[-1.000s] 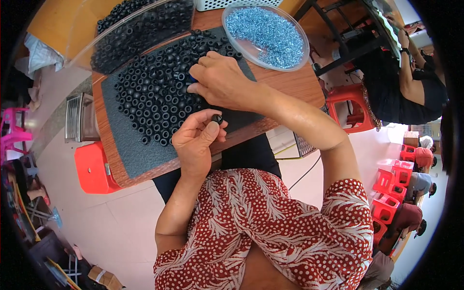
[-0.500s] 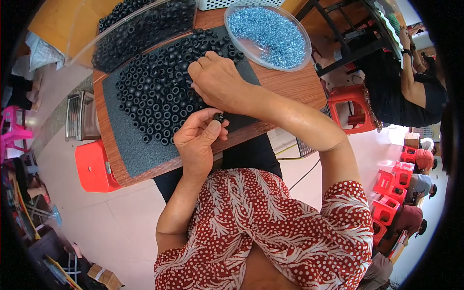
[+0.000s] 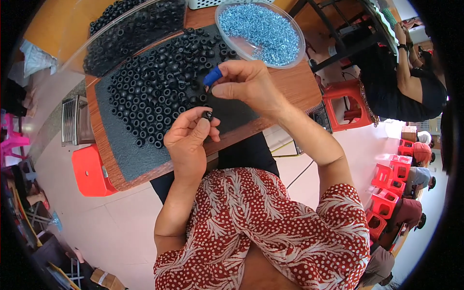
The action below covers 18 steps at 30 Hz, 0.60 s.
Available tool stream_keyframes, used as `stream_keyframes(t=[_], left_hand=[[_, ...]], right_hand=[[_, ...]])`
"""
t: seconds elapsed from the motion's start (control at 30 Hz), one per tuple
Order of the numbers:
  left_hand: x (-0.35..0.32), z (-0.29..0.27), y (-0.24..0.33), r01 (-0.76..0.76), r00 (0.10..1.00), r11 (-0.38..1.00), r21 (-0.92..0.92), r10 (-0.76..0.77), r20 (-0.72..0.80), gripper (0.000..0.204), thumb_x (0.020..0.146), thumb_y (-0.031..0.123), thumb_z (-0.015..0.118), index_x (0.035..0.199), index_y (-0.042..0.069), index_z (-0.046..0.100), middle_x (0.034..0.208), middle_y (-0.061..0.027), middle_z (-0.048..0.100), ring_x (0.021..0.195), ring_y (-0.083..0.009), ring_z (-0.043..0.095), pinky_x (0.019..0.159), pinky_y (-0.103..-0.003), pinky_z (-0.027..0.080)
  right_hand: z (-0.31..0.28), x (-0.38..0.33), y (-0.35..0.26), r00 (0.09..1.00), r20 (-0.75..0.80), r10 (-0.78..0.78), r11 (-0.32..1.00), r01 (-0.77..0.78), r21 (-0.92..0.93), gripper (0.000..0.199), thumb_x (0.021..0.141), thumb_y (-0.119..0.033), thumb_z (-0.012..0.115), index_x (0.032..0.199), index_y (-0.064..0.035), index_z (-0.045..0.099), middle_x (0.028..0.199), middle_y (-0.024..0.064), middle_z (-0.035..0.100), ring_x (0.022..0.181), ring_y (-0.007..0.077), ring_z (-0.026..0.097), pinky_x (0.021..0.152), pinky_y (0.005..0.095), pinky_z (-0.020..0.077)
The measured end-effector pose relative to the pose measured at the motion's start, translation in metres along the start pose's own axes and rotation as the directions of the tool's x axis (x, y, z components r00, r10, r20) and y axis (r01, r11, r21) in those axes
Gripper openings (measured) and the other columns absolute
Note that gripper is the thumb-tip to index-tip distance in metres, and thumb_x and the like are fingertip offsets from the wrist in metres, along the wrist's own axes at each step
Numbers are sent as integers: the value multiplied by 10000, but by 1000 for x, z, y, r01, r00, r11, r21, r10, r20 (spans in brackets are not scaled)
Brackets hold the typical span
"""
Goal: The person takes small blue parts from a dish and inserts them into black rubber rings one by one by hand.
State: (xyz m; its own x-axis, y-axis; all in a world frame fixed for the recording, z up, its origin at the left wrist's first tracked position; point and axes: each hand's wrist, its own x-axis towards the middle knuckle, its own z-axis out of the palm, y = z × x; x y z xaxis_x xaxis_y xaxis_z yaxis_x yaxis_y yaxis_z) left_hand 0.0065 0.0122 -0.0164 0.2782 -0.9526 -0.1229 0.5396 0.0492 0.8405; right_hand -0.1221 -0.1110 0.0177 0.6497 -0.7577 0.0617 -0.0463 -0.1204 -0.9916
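Between thumb and forefinger of my left hand [image 3: 186,140], near the table's front edge, is a small black ring-shaped part [image 3: 208,115]. My right hand [image 3: 249,87] is just above and to the right of it, thumb and forefinger pinched together. A blue cover [image 3: 212,76] wraps a finger of that hand. Whatever its fingertips hold, if anything, is too small to make out. Many of the same black parts [image 3: 154,89] lie spread over a dark grey mat [image 3: 137,162], to the left of and behind my hands.
A clear bin [image 3: 135,36] of black parts stands at the back left. Behind my right hand, a round clear tray [image 3: 261,31] holds small bluish transparent pieces. Red stools [image 3: 345,104] flank the wooden table [image 3: 290,89]. A person in dark clothes [image 3: 401,87] sits at the right.
My right hand has lifted from among the black parts and turned, coming toward my left hand and showing its blue finger cover. My left hand still holds its black part.
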Motion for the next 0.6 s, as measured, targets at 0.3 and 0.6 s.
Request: stream_keyframes(t=[0.3,0.6], left_hand=[[-1,8,4,-70,998,997,13,70,-3,232,857,59,576,1060,-50,546,858,-131,629,664,-160,590,583,-270,474],[-5,18,7,-121,992,988,98,123,-18,198,855,49,584,1020,-59,566,830,-83,610,668,-118,571,601,-225,488]], right_hand=[[13,-27,-7,999,7,-42,947,37,320,136,764,37,644,899,19,633,798,13,613,739,65,578,652,195,471],[21,-40,-11,996,-92,14,942,17,334,98,767,23,650,858,21,617,775,17,593,731,65,571,636,192,462]])
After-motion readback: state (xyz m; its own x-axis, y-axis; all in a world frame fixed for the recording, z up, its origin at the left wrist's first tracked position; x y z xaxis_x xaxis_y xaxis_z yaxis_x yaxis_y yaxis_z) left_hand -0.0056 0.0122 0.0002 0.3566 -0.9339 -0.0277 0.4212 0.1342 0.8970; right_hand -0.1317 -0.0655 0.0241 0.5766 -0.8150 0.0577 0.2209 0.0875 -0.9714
